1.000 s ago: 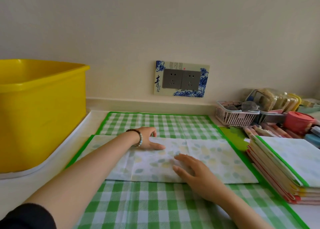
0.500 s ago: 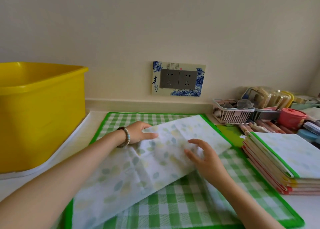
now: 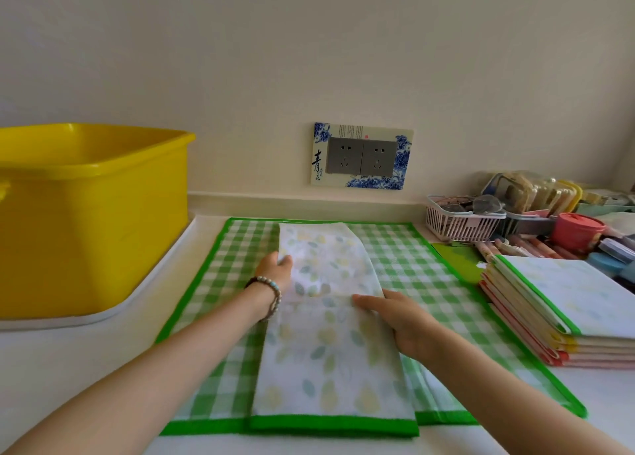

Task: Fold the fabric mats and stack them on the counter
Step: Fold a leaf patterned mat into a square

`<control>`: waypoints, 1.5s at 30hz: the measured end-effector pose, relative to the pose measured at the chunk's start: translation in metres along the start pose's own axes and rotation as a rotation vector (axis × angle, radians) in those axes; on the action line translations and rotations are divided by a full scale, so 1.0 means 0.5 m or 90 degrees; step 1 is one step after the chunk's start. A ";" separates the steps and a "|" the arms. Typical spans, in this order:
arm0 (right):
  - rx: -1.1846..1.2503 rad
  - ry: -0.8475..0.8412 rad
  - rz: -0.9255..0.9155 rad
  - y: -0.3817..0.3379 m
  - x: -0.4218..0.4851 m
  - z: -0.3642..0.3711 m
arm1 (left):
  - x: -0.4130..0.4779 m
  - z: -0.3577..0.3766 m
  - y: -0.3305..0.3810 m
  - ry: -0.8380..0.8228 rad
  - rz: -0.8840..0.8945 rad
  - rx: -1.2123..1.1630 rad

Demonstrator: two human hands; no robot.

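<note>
One leaf-print mat (image 3: 326,362) over checked mat (image 3: 429,283) on white counter (image 3: 68,368), left hand (image 3: 273,270) gripping it, right hand (image 3: 405,320) flat

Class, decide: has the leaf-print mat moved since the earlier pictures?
Yes. The leaf-print mat turned from crosswise to lengthwise, its far end now toward the wall socket.

Only legible text I get is on the rectangular white socket surround with blue floral print (image 3: 405,159), on the wall above the worktop's back edge. Its left margin carries one large black brush character, 青 (image 3: 316,161). The smaller black characters below it (image 3: 320,175), the fine vertical print along its top (image 3: 350,132) and the tiny red seal mark (image 3: 366,137) are all too small to read. The clear packets at the worktop's back right corner (image 3: 529,190) are too blurred.
</note>
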State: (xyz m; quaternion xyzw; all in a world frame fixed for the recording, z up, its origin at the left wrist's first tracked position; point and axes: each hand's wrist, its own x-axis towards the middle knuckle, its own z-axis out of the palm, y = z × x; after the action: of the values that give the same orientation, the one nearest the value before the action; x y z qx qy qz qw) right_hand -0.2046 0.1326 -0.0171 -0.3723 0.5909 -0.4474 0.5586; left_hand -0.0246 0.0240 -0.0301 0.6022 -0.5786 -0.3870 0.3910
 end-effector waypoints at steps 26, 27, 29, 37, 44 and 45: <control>-0.524 -0.145 -0.353 0.030 -0.045 -0.145 | -0.204 -0.144 -0.051 -0.422 0.302 0.677; -0.570 -0.146 -0.384 0.033 -0.045 -0.150 | -0.205 -0.143 -0.049 -0.435 0.299 0.698; -0.652 -0.133 -0.455 0.039 -0.038 -0.159 | -0.206 -0.141 -0.046 -0.461 0.285 0.724; -0.912 -0.102 -0.655 0.038 -0.029 -0.168 | -0.199 -0.138 -0.050 -0.506 0.272 0.742; -0.814 -0.096 -0.635 0.041 -0.013 -0.159 | -0.195 -0.150 -0.063 -0.393 0.245 0.399; -0.785 -0.084 -0.619 0.042 -0.009 -0.157 | -0.189 -0.150 -0.068 -0.374 0.222 0.336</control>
State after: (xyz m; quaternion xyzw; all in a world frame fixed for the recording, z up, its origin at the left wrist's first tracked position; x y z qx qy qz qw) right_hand -0.2811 0.1524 -0.0372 -0.8575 0.4691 -0.2099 0.0267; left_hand 0.0549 0.1212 -0.0305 0.4391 -0.8375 -0.3090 0.1016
